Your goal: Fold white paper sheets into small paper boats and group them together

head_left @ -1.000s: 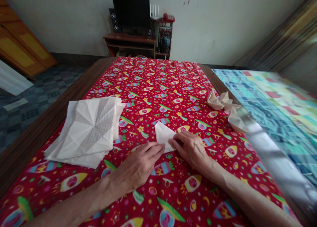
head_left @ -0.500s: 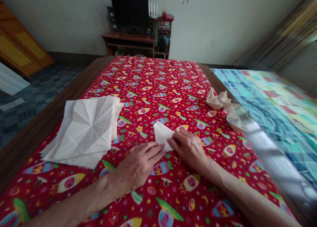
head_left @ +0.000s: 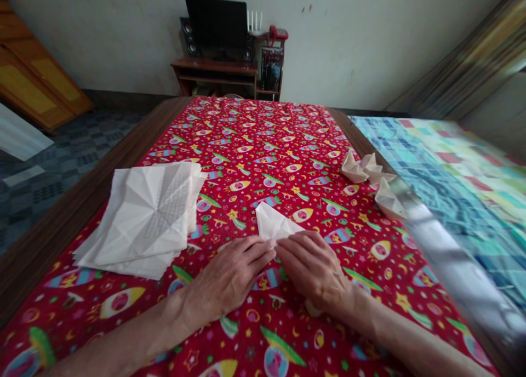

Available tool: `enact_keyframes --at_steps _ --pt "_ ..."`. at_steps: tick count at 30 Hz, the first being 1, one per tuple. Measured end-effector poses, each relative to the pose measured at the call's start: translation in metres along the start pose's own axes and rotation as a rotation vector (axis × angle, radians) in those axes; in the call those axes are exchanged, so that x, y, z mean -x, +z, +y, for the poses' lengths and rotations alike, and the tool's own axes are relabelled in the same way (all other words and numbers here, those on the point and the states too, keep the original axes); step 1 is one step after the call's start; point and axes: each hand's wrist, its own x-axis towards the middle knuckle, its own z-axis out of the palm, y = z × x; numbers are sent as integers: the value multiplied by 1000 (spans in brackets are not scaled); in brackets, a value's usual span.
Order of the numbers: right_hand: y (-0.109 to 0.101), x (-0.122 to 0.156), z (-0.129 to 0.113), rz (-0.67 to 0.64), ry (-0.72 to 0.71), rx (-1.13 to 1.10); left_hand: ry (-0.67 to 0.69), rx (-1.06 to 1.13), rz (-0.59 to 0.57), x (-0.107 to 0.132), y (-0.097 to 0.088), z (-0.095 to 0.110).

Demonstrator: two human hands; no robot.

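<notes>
A small folded sheet of white paper [head_left: 276, 221] lies on the red patterned cloth in front of me, its pointed corner facing away. My left hand [head_left: 236, 270] rests at its near left edge, fingers together and pressing the paper down. From the right, my right hand [head_left: 312, 264] covers the near right part, with its fingers closed over the edge. The fingertips of both hands almost meet. They hide the paper's near edge.
Left of my hands lies a stack of creased paper sheets [head_left: 143, 218]. Several folded paper boats [head_left: 388, 199] stand at the table's right side. The red cloth [head_left: 263, 152] covers the wooden table [head_left: 119, 158]. Beyond are a desk [head_left: 216, 64] and monitor [head_left: 217, 29].
My right hand has moved nearer to me and turned flatter over the paper, its fingertips now beside the left ones. More of the paper's right side shows. The left hand has barely moved.
</notes>
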Motion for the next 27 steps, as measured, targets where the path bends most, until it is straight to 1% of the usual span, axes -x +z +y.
enact_keyframes --at_steps 1,3,5,9,12,16,22,27 --pt "-3 4 -6 -11 -23 -6 -1 -2 4 0 0 0" --pt "-7 12 -18 -73 -3 14 -3 -15 10 0 0 1" --pt "-8 19 -24 -157 53 26 -3 -26 8 0 0 1" --pt "-5 29 -24 -310 112 1 6 -30 13 2 -1 1" --pt "-4 33 -19 -351 128 -19 6 -29 20 2 -2 1" --pt "-6 39 -13 -341 159 5 6 -28 34 2 -2 1" --pt "-14 47 -6 -242 156 75 4 -33 30 2 0 0" --pt "-16 44 -5 -174 157 91 14 -35 54 1 0 2"
